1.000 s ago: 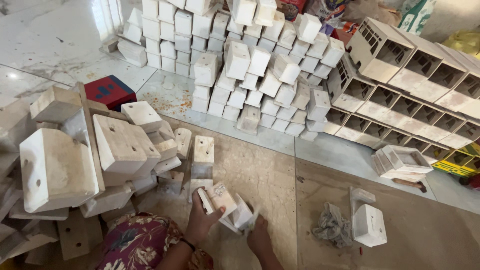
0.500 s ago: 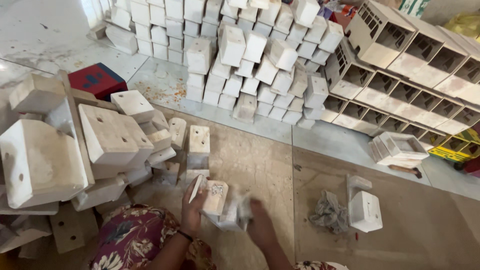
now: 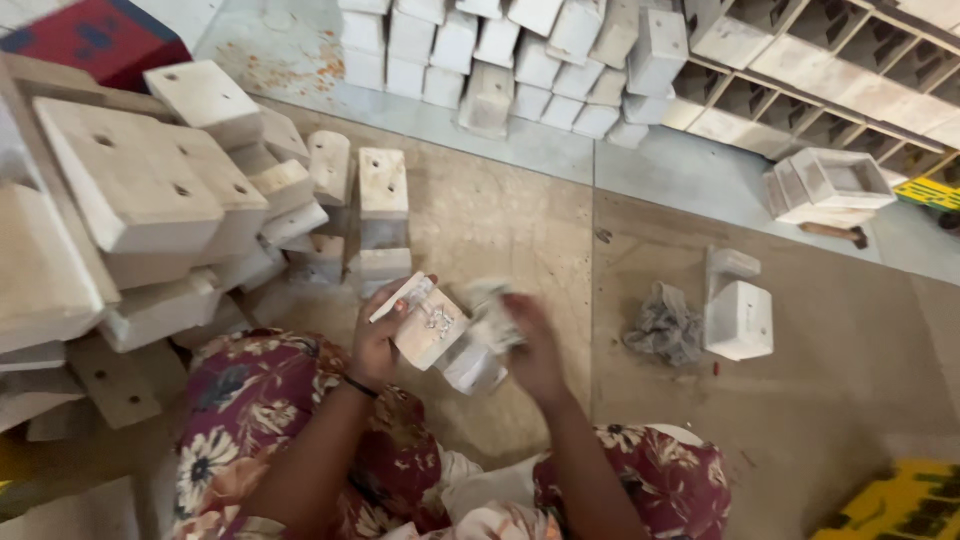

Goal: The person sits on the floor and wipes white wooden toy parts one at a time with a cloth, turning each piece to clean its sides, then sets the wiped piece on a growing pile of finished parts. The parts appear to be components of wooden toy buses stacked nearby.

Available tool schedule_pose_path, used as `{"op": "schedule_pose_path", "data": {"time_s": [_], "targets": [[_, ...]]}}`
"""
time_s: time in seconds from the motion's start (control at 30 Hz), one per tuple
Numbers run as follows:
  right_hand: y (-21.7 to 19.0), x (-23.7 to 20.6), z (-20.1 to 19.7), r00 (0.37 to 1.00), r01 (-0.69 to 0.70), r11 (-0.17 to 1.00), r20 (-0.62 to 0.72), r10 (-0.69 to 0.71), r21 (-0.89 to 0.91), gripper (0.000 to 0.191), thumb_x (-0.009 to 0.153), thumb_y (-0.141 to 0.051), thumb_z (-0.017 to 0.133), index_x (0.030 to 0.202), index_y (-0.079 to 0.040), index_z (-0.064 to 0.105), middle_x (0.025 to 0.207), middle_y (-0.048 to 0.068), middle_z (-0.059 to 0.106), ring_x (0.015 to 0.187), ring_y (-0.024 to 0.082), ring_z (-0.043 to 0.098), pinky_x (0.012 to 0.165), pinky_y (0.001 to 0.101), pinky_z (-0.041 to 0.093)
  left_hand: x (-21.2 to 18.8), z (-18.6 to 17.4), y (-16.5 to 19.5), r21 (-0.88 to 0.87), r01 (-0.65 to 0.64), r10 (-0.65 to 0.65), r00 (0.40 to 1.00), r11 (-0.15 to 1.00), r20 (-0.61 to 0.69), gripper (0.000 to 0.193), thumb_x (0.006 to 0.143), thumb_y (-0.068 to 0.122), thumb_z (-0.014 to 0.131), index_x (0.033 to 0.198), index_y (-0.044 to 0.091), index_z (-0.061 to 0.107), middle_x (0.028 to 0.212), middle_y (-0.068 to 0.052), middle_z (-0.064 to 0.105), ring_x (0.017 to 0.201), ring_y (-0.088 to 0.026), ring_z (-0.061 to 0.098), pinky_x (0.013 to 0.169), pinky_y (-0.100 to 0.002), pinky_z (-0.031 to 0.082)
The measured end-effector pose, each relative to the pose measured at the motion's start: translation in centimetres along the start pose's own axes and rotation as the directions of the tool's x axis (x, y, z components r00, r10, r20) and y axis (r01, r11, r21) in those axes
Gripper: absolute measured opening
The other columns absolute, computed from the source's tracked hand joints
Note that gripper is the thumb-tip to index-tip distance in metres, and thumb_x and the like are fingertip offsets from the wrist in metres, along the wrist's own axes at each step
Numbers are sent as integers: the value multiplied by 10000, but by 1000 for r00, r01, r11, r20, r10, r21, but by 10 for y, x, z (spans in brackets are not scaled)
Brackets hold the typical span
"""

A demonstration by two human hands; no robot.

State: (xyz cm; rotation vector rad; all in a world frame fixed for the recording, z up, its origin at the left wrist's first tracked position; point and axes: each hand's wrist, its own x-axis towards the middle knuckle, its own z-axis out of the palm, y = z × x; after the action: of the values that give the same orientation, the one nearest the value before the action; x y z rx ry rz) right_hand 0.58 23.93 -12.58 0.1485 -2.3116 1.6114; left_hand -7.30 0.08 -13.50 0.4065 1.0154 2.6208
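Observation:
My left hand (image 3: 378,338) grips a small whitish wooden block piece (image 3: 428,325) with a flat face turned up, held over my lap above the cardboard floor sheet (image 3: 500,240). My right hand (image 3: 535,350) is blurred with motion and presses a pale crumpled rag (image 3: 492,318) against the piece's right side. Both hands are close together, just above my floral-patterned knees (image 3: 250,400).
A heap of whitish wooden blocks (image 3: 150,200) rises at the left. Rows of upright blocks (image 3: 500,50) and open wooden boxes (image 3: 830,180) line the far side. A grey rag (image 3: 665,325) and a finished white block (image 3: 738,320) lie to the right. Yellow object (image 3: 900,505) at bottom right.
The view has tilted down and closer to my hands. The piece has turned in my left hand, and my right hand has moved across it with the rag.

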Motion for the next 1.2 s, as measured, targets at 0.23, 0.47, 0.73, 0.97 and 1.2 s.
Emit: {"op": "schedule_pose_path", "data": {"time_s": [0.23,0.47,0.73,0.97,1.2], "targets": [[-5,10,-1,970,-220,775,-47,240,-593,444,745,113,614,1122,-90,733,1113,146,687,1054,372,648,917,397,502,-5,0,-1,101,7,-18,994,995,110,508,1037,299,615,1409,-31,512,1416,-185,623,1267,-244,614,1083,-382,493],[-62,-2,-10,938,51,842,-263,-225,-537,575,649,157,524,1158,-64,672,1163,156,658,1052,374,682,876,364,555,-4,0,-9,190,56,-77,992,980,101,537,1022,219,606,1485,4,441,1465,-144,572,1334,-202,536,1118,-342,441],[-146,-1,24,958,226,787,278,-72,-575,593,611,-32,772,1192,-66,657,1382,208,515,1364,467,392,1093,601,303,-6,3,-19,169,123,-165,949,978,269,747,967,154,700,1604,53,323,1521,-108,478,1383,-203,480,1131,-346,429],[-150,3,21,940,267,809,328,-97,-524,412,681,-45,759,1089,-80,715,1341,175,564,1339,439,458,1095,525,399,-24,29,-3,299,-36,-78,930,954,359,814,1039,516,521,1641,50,234,1626,-90,381,1495,-214,385,1228,-370,316],[-102,-1,22,972,-18,847,-209,-111,-532,273,737,-29,755,1004,-71,716,1067,135,696,972,315,707,841,389,573,-16,62,-1,532,-181,-48,920,827,388,627,1086,347,526,1587,17,343,1589,-150,437,1457,-257,445,1216,-385,341]]}}
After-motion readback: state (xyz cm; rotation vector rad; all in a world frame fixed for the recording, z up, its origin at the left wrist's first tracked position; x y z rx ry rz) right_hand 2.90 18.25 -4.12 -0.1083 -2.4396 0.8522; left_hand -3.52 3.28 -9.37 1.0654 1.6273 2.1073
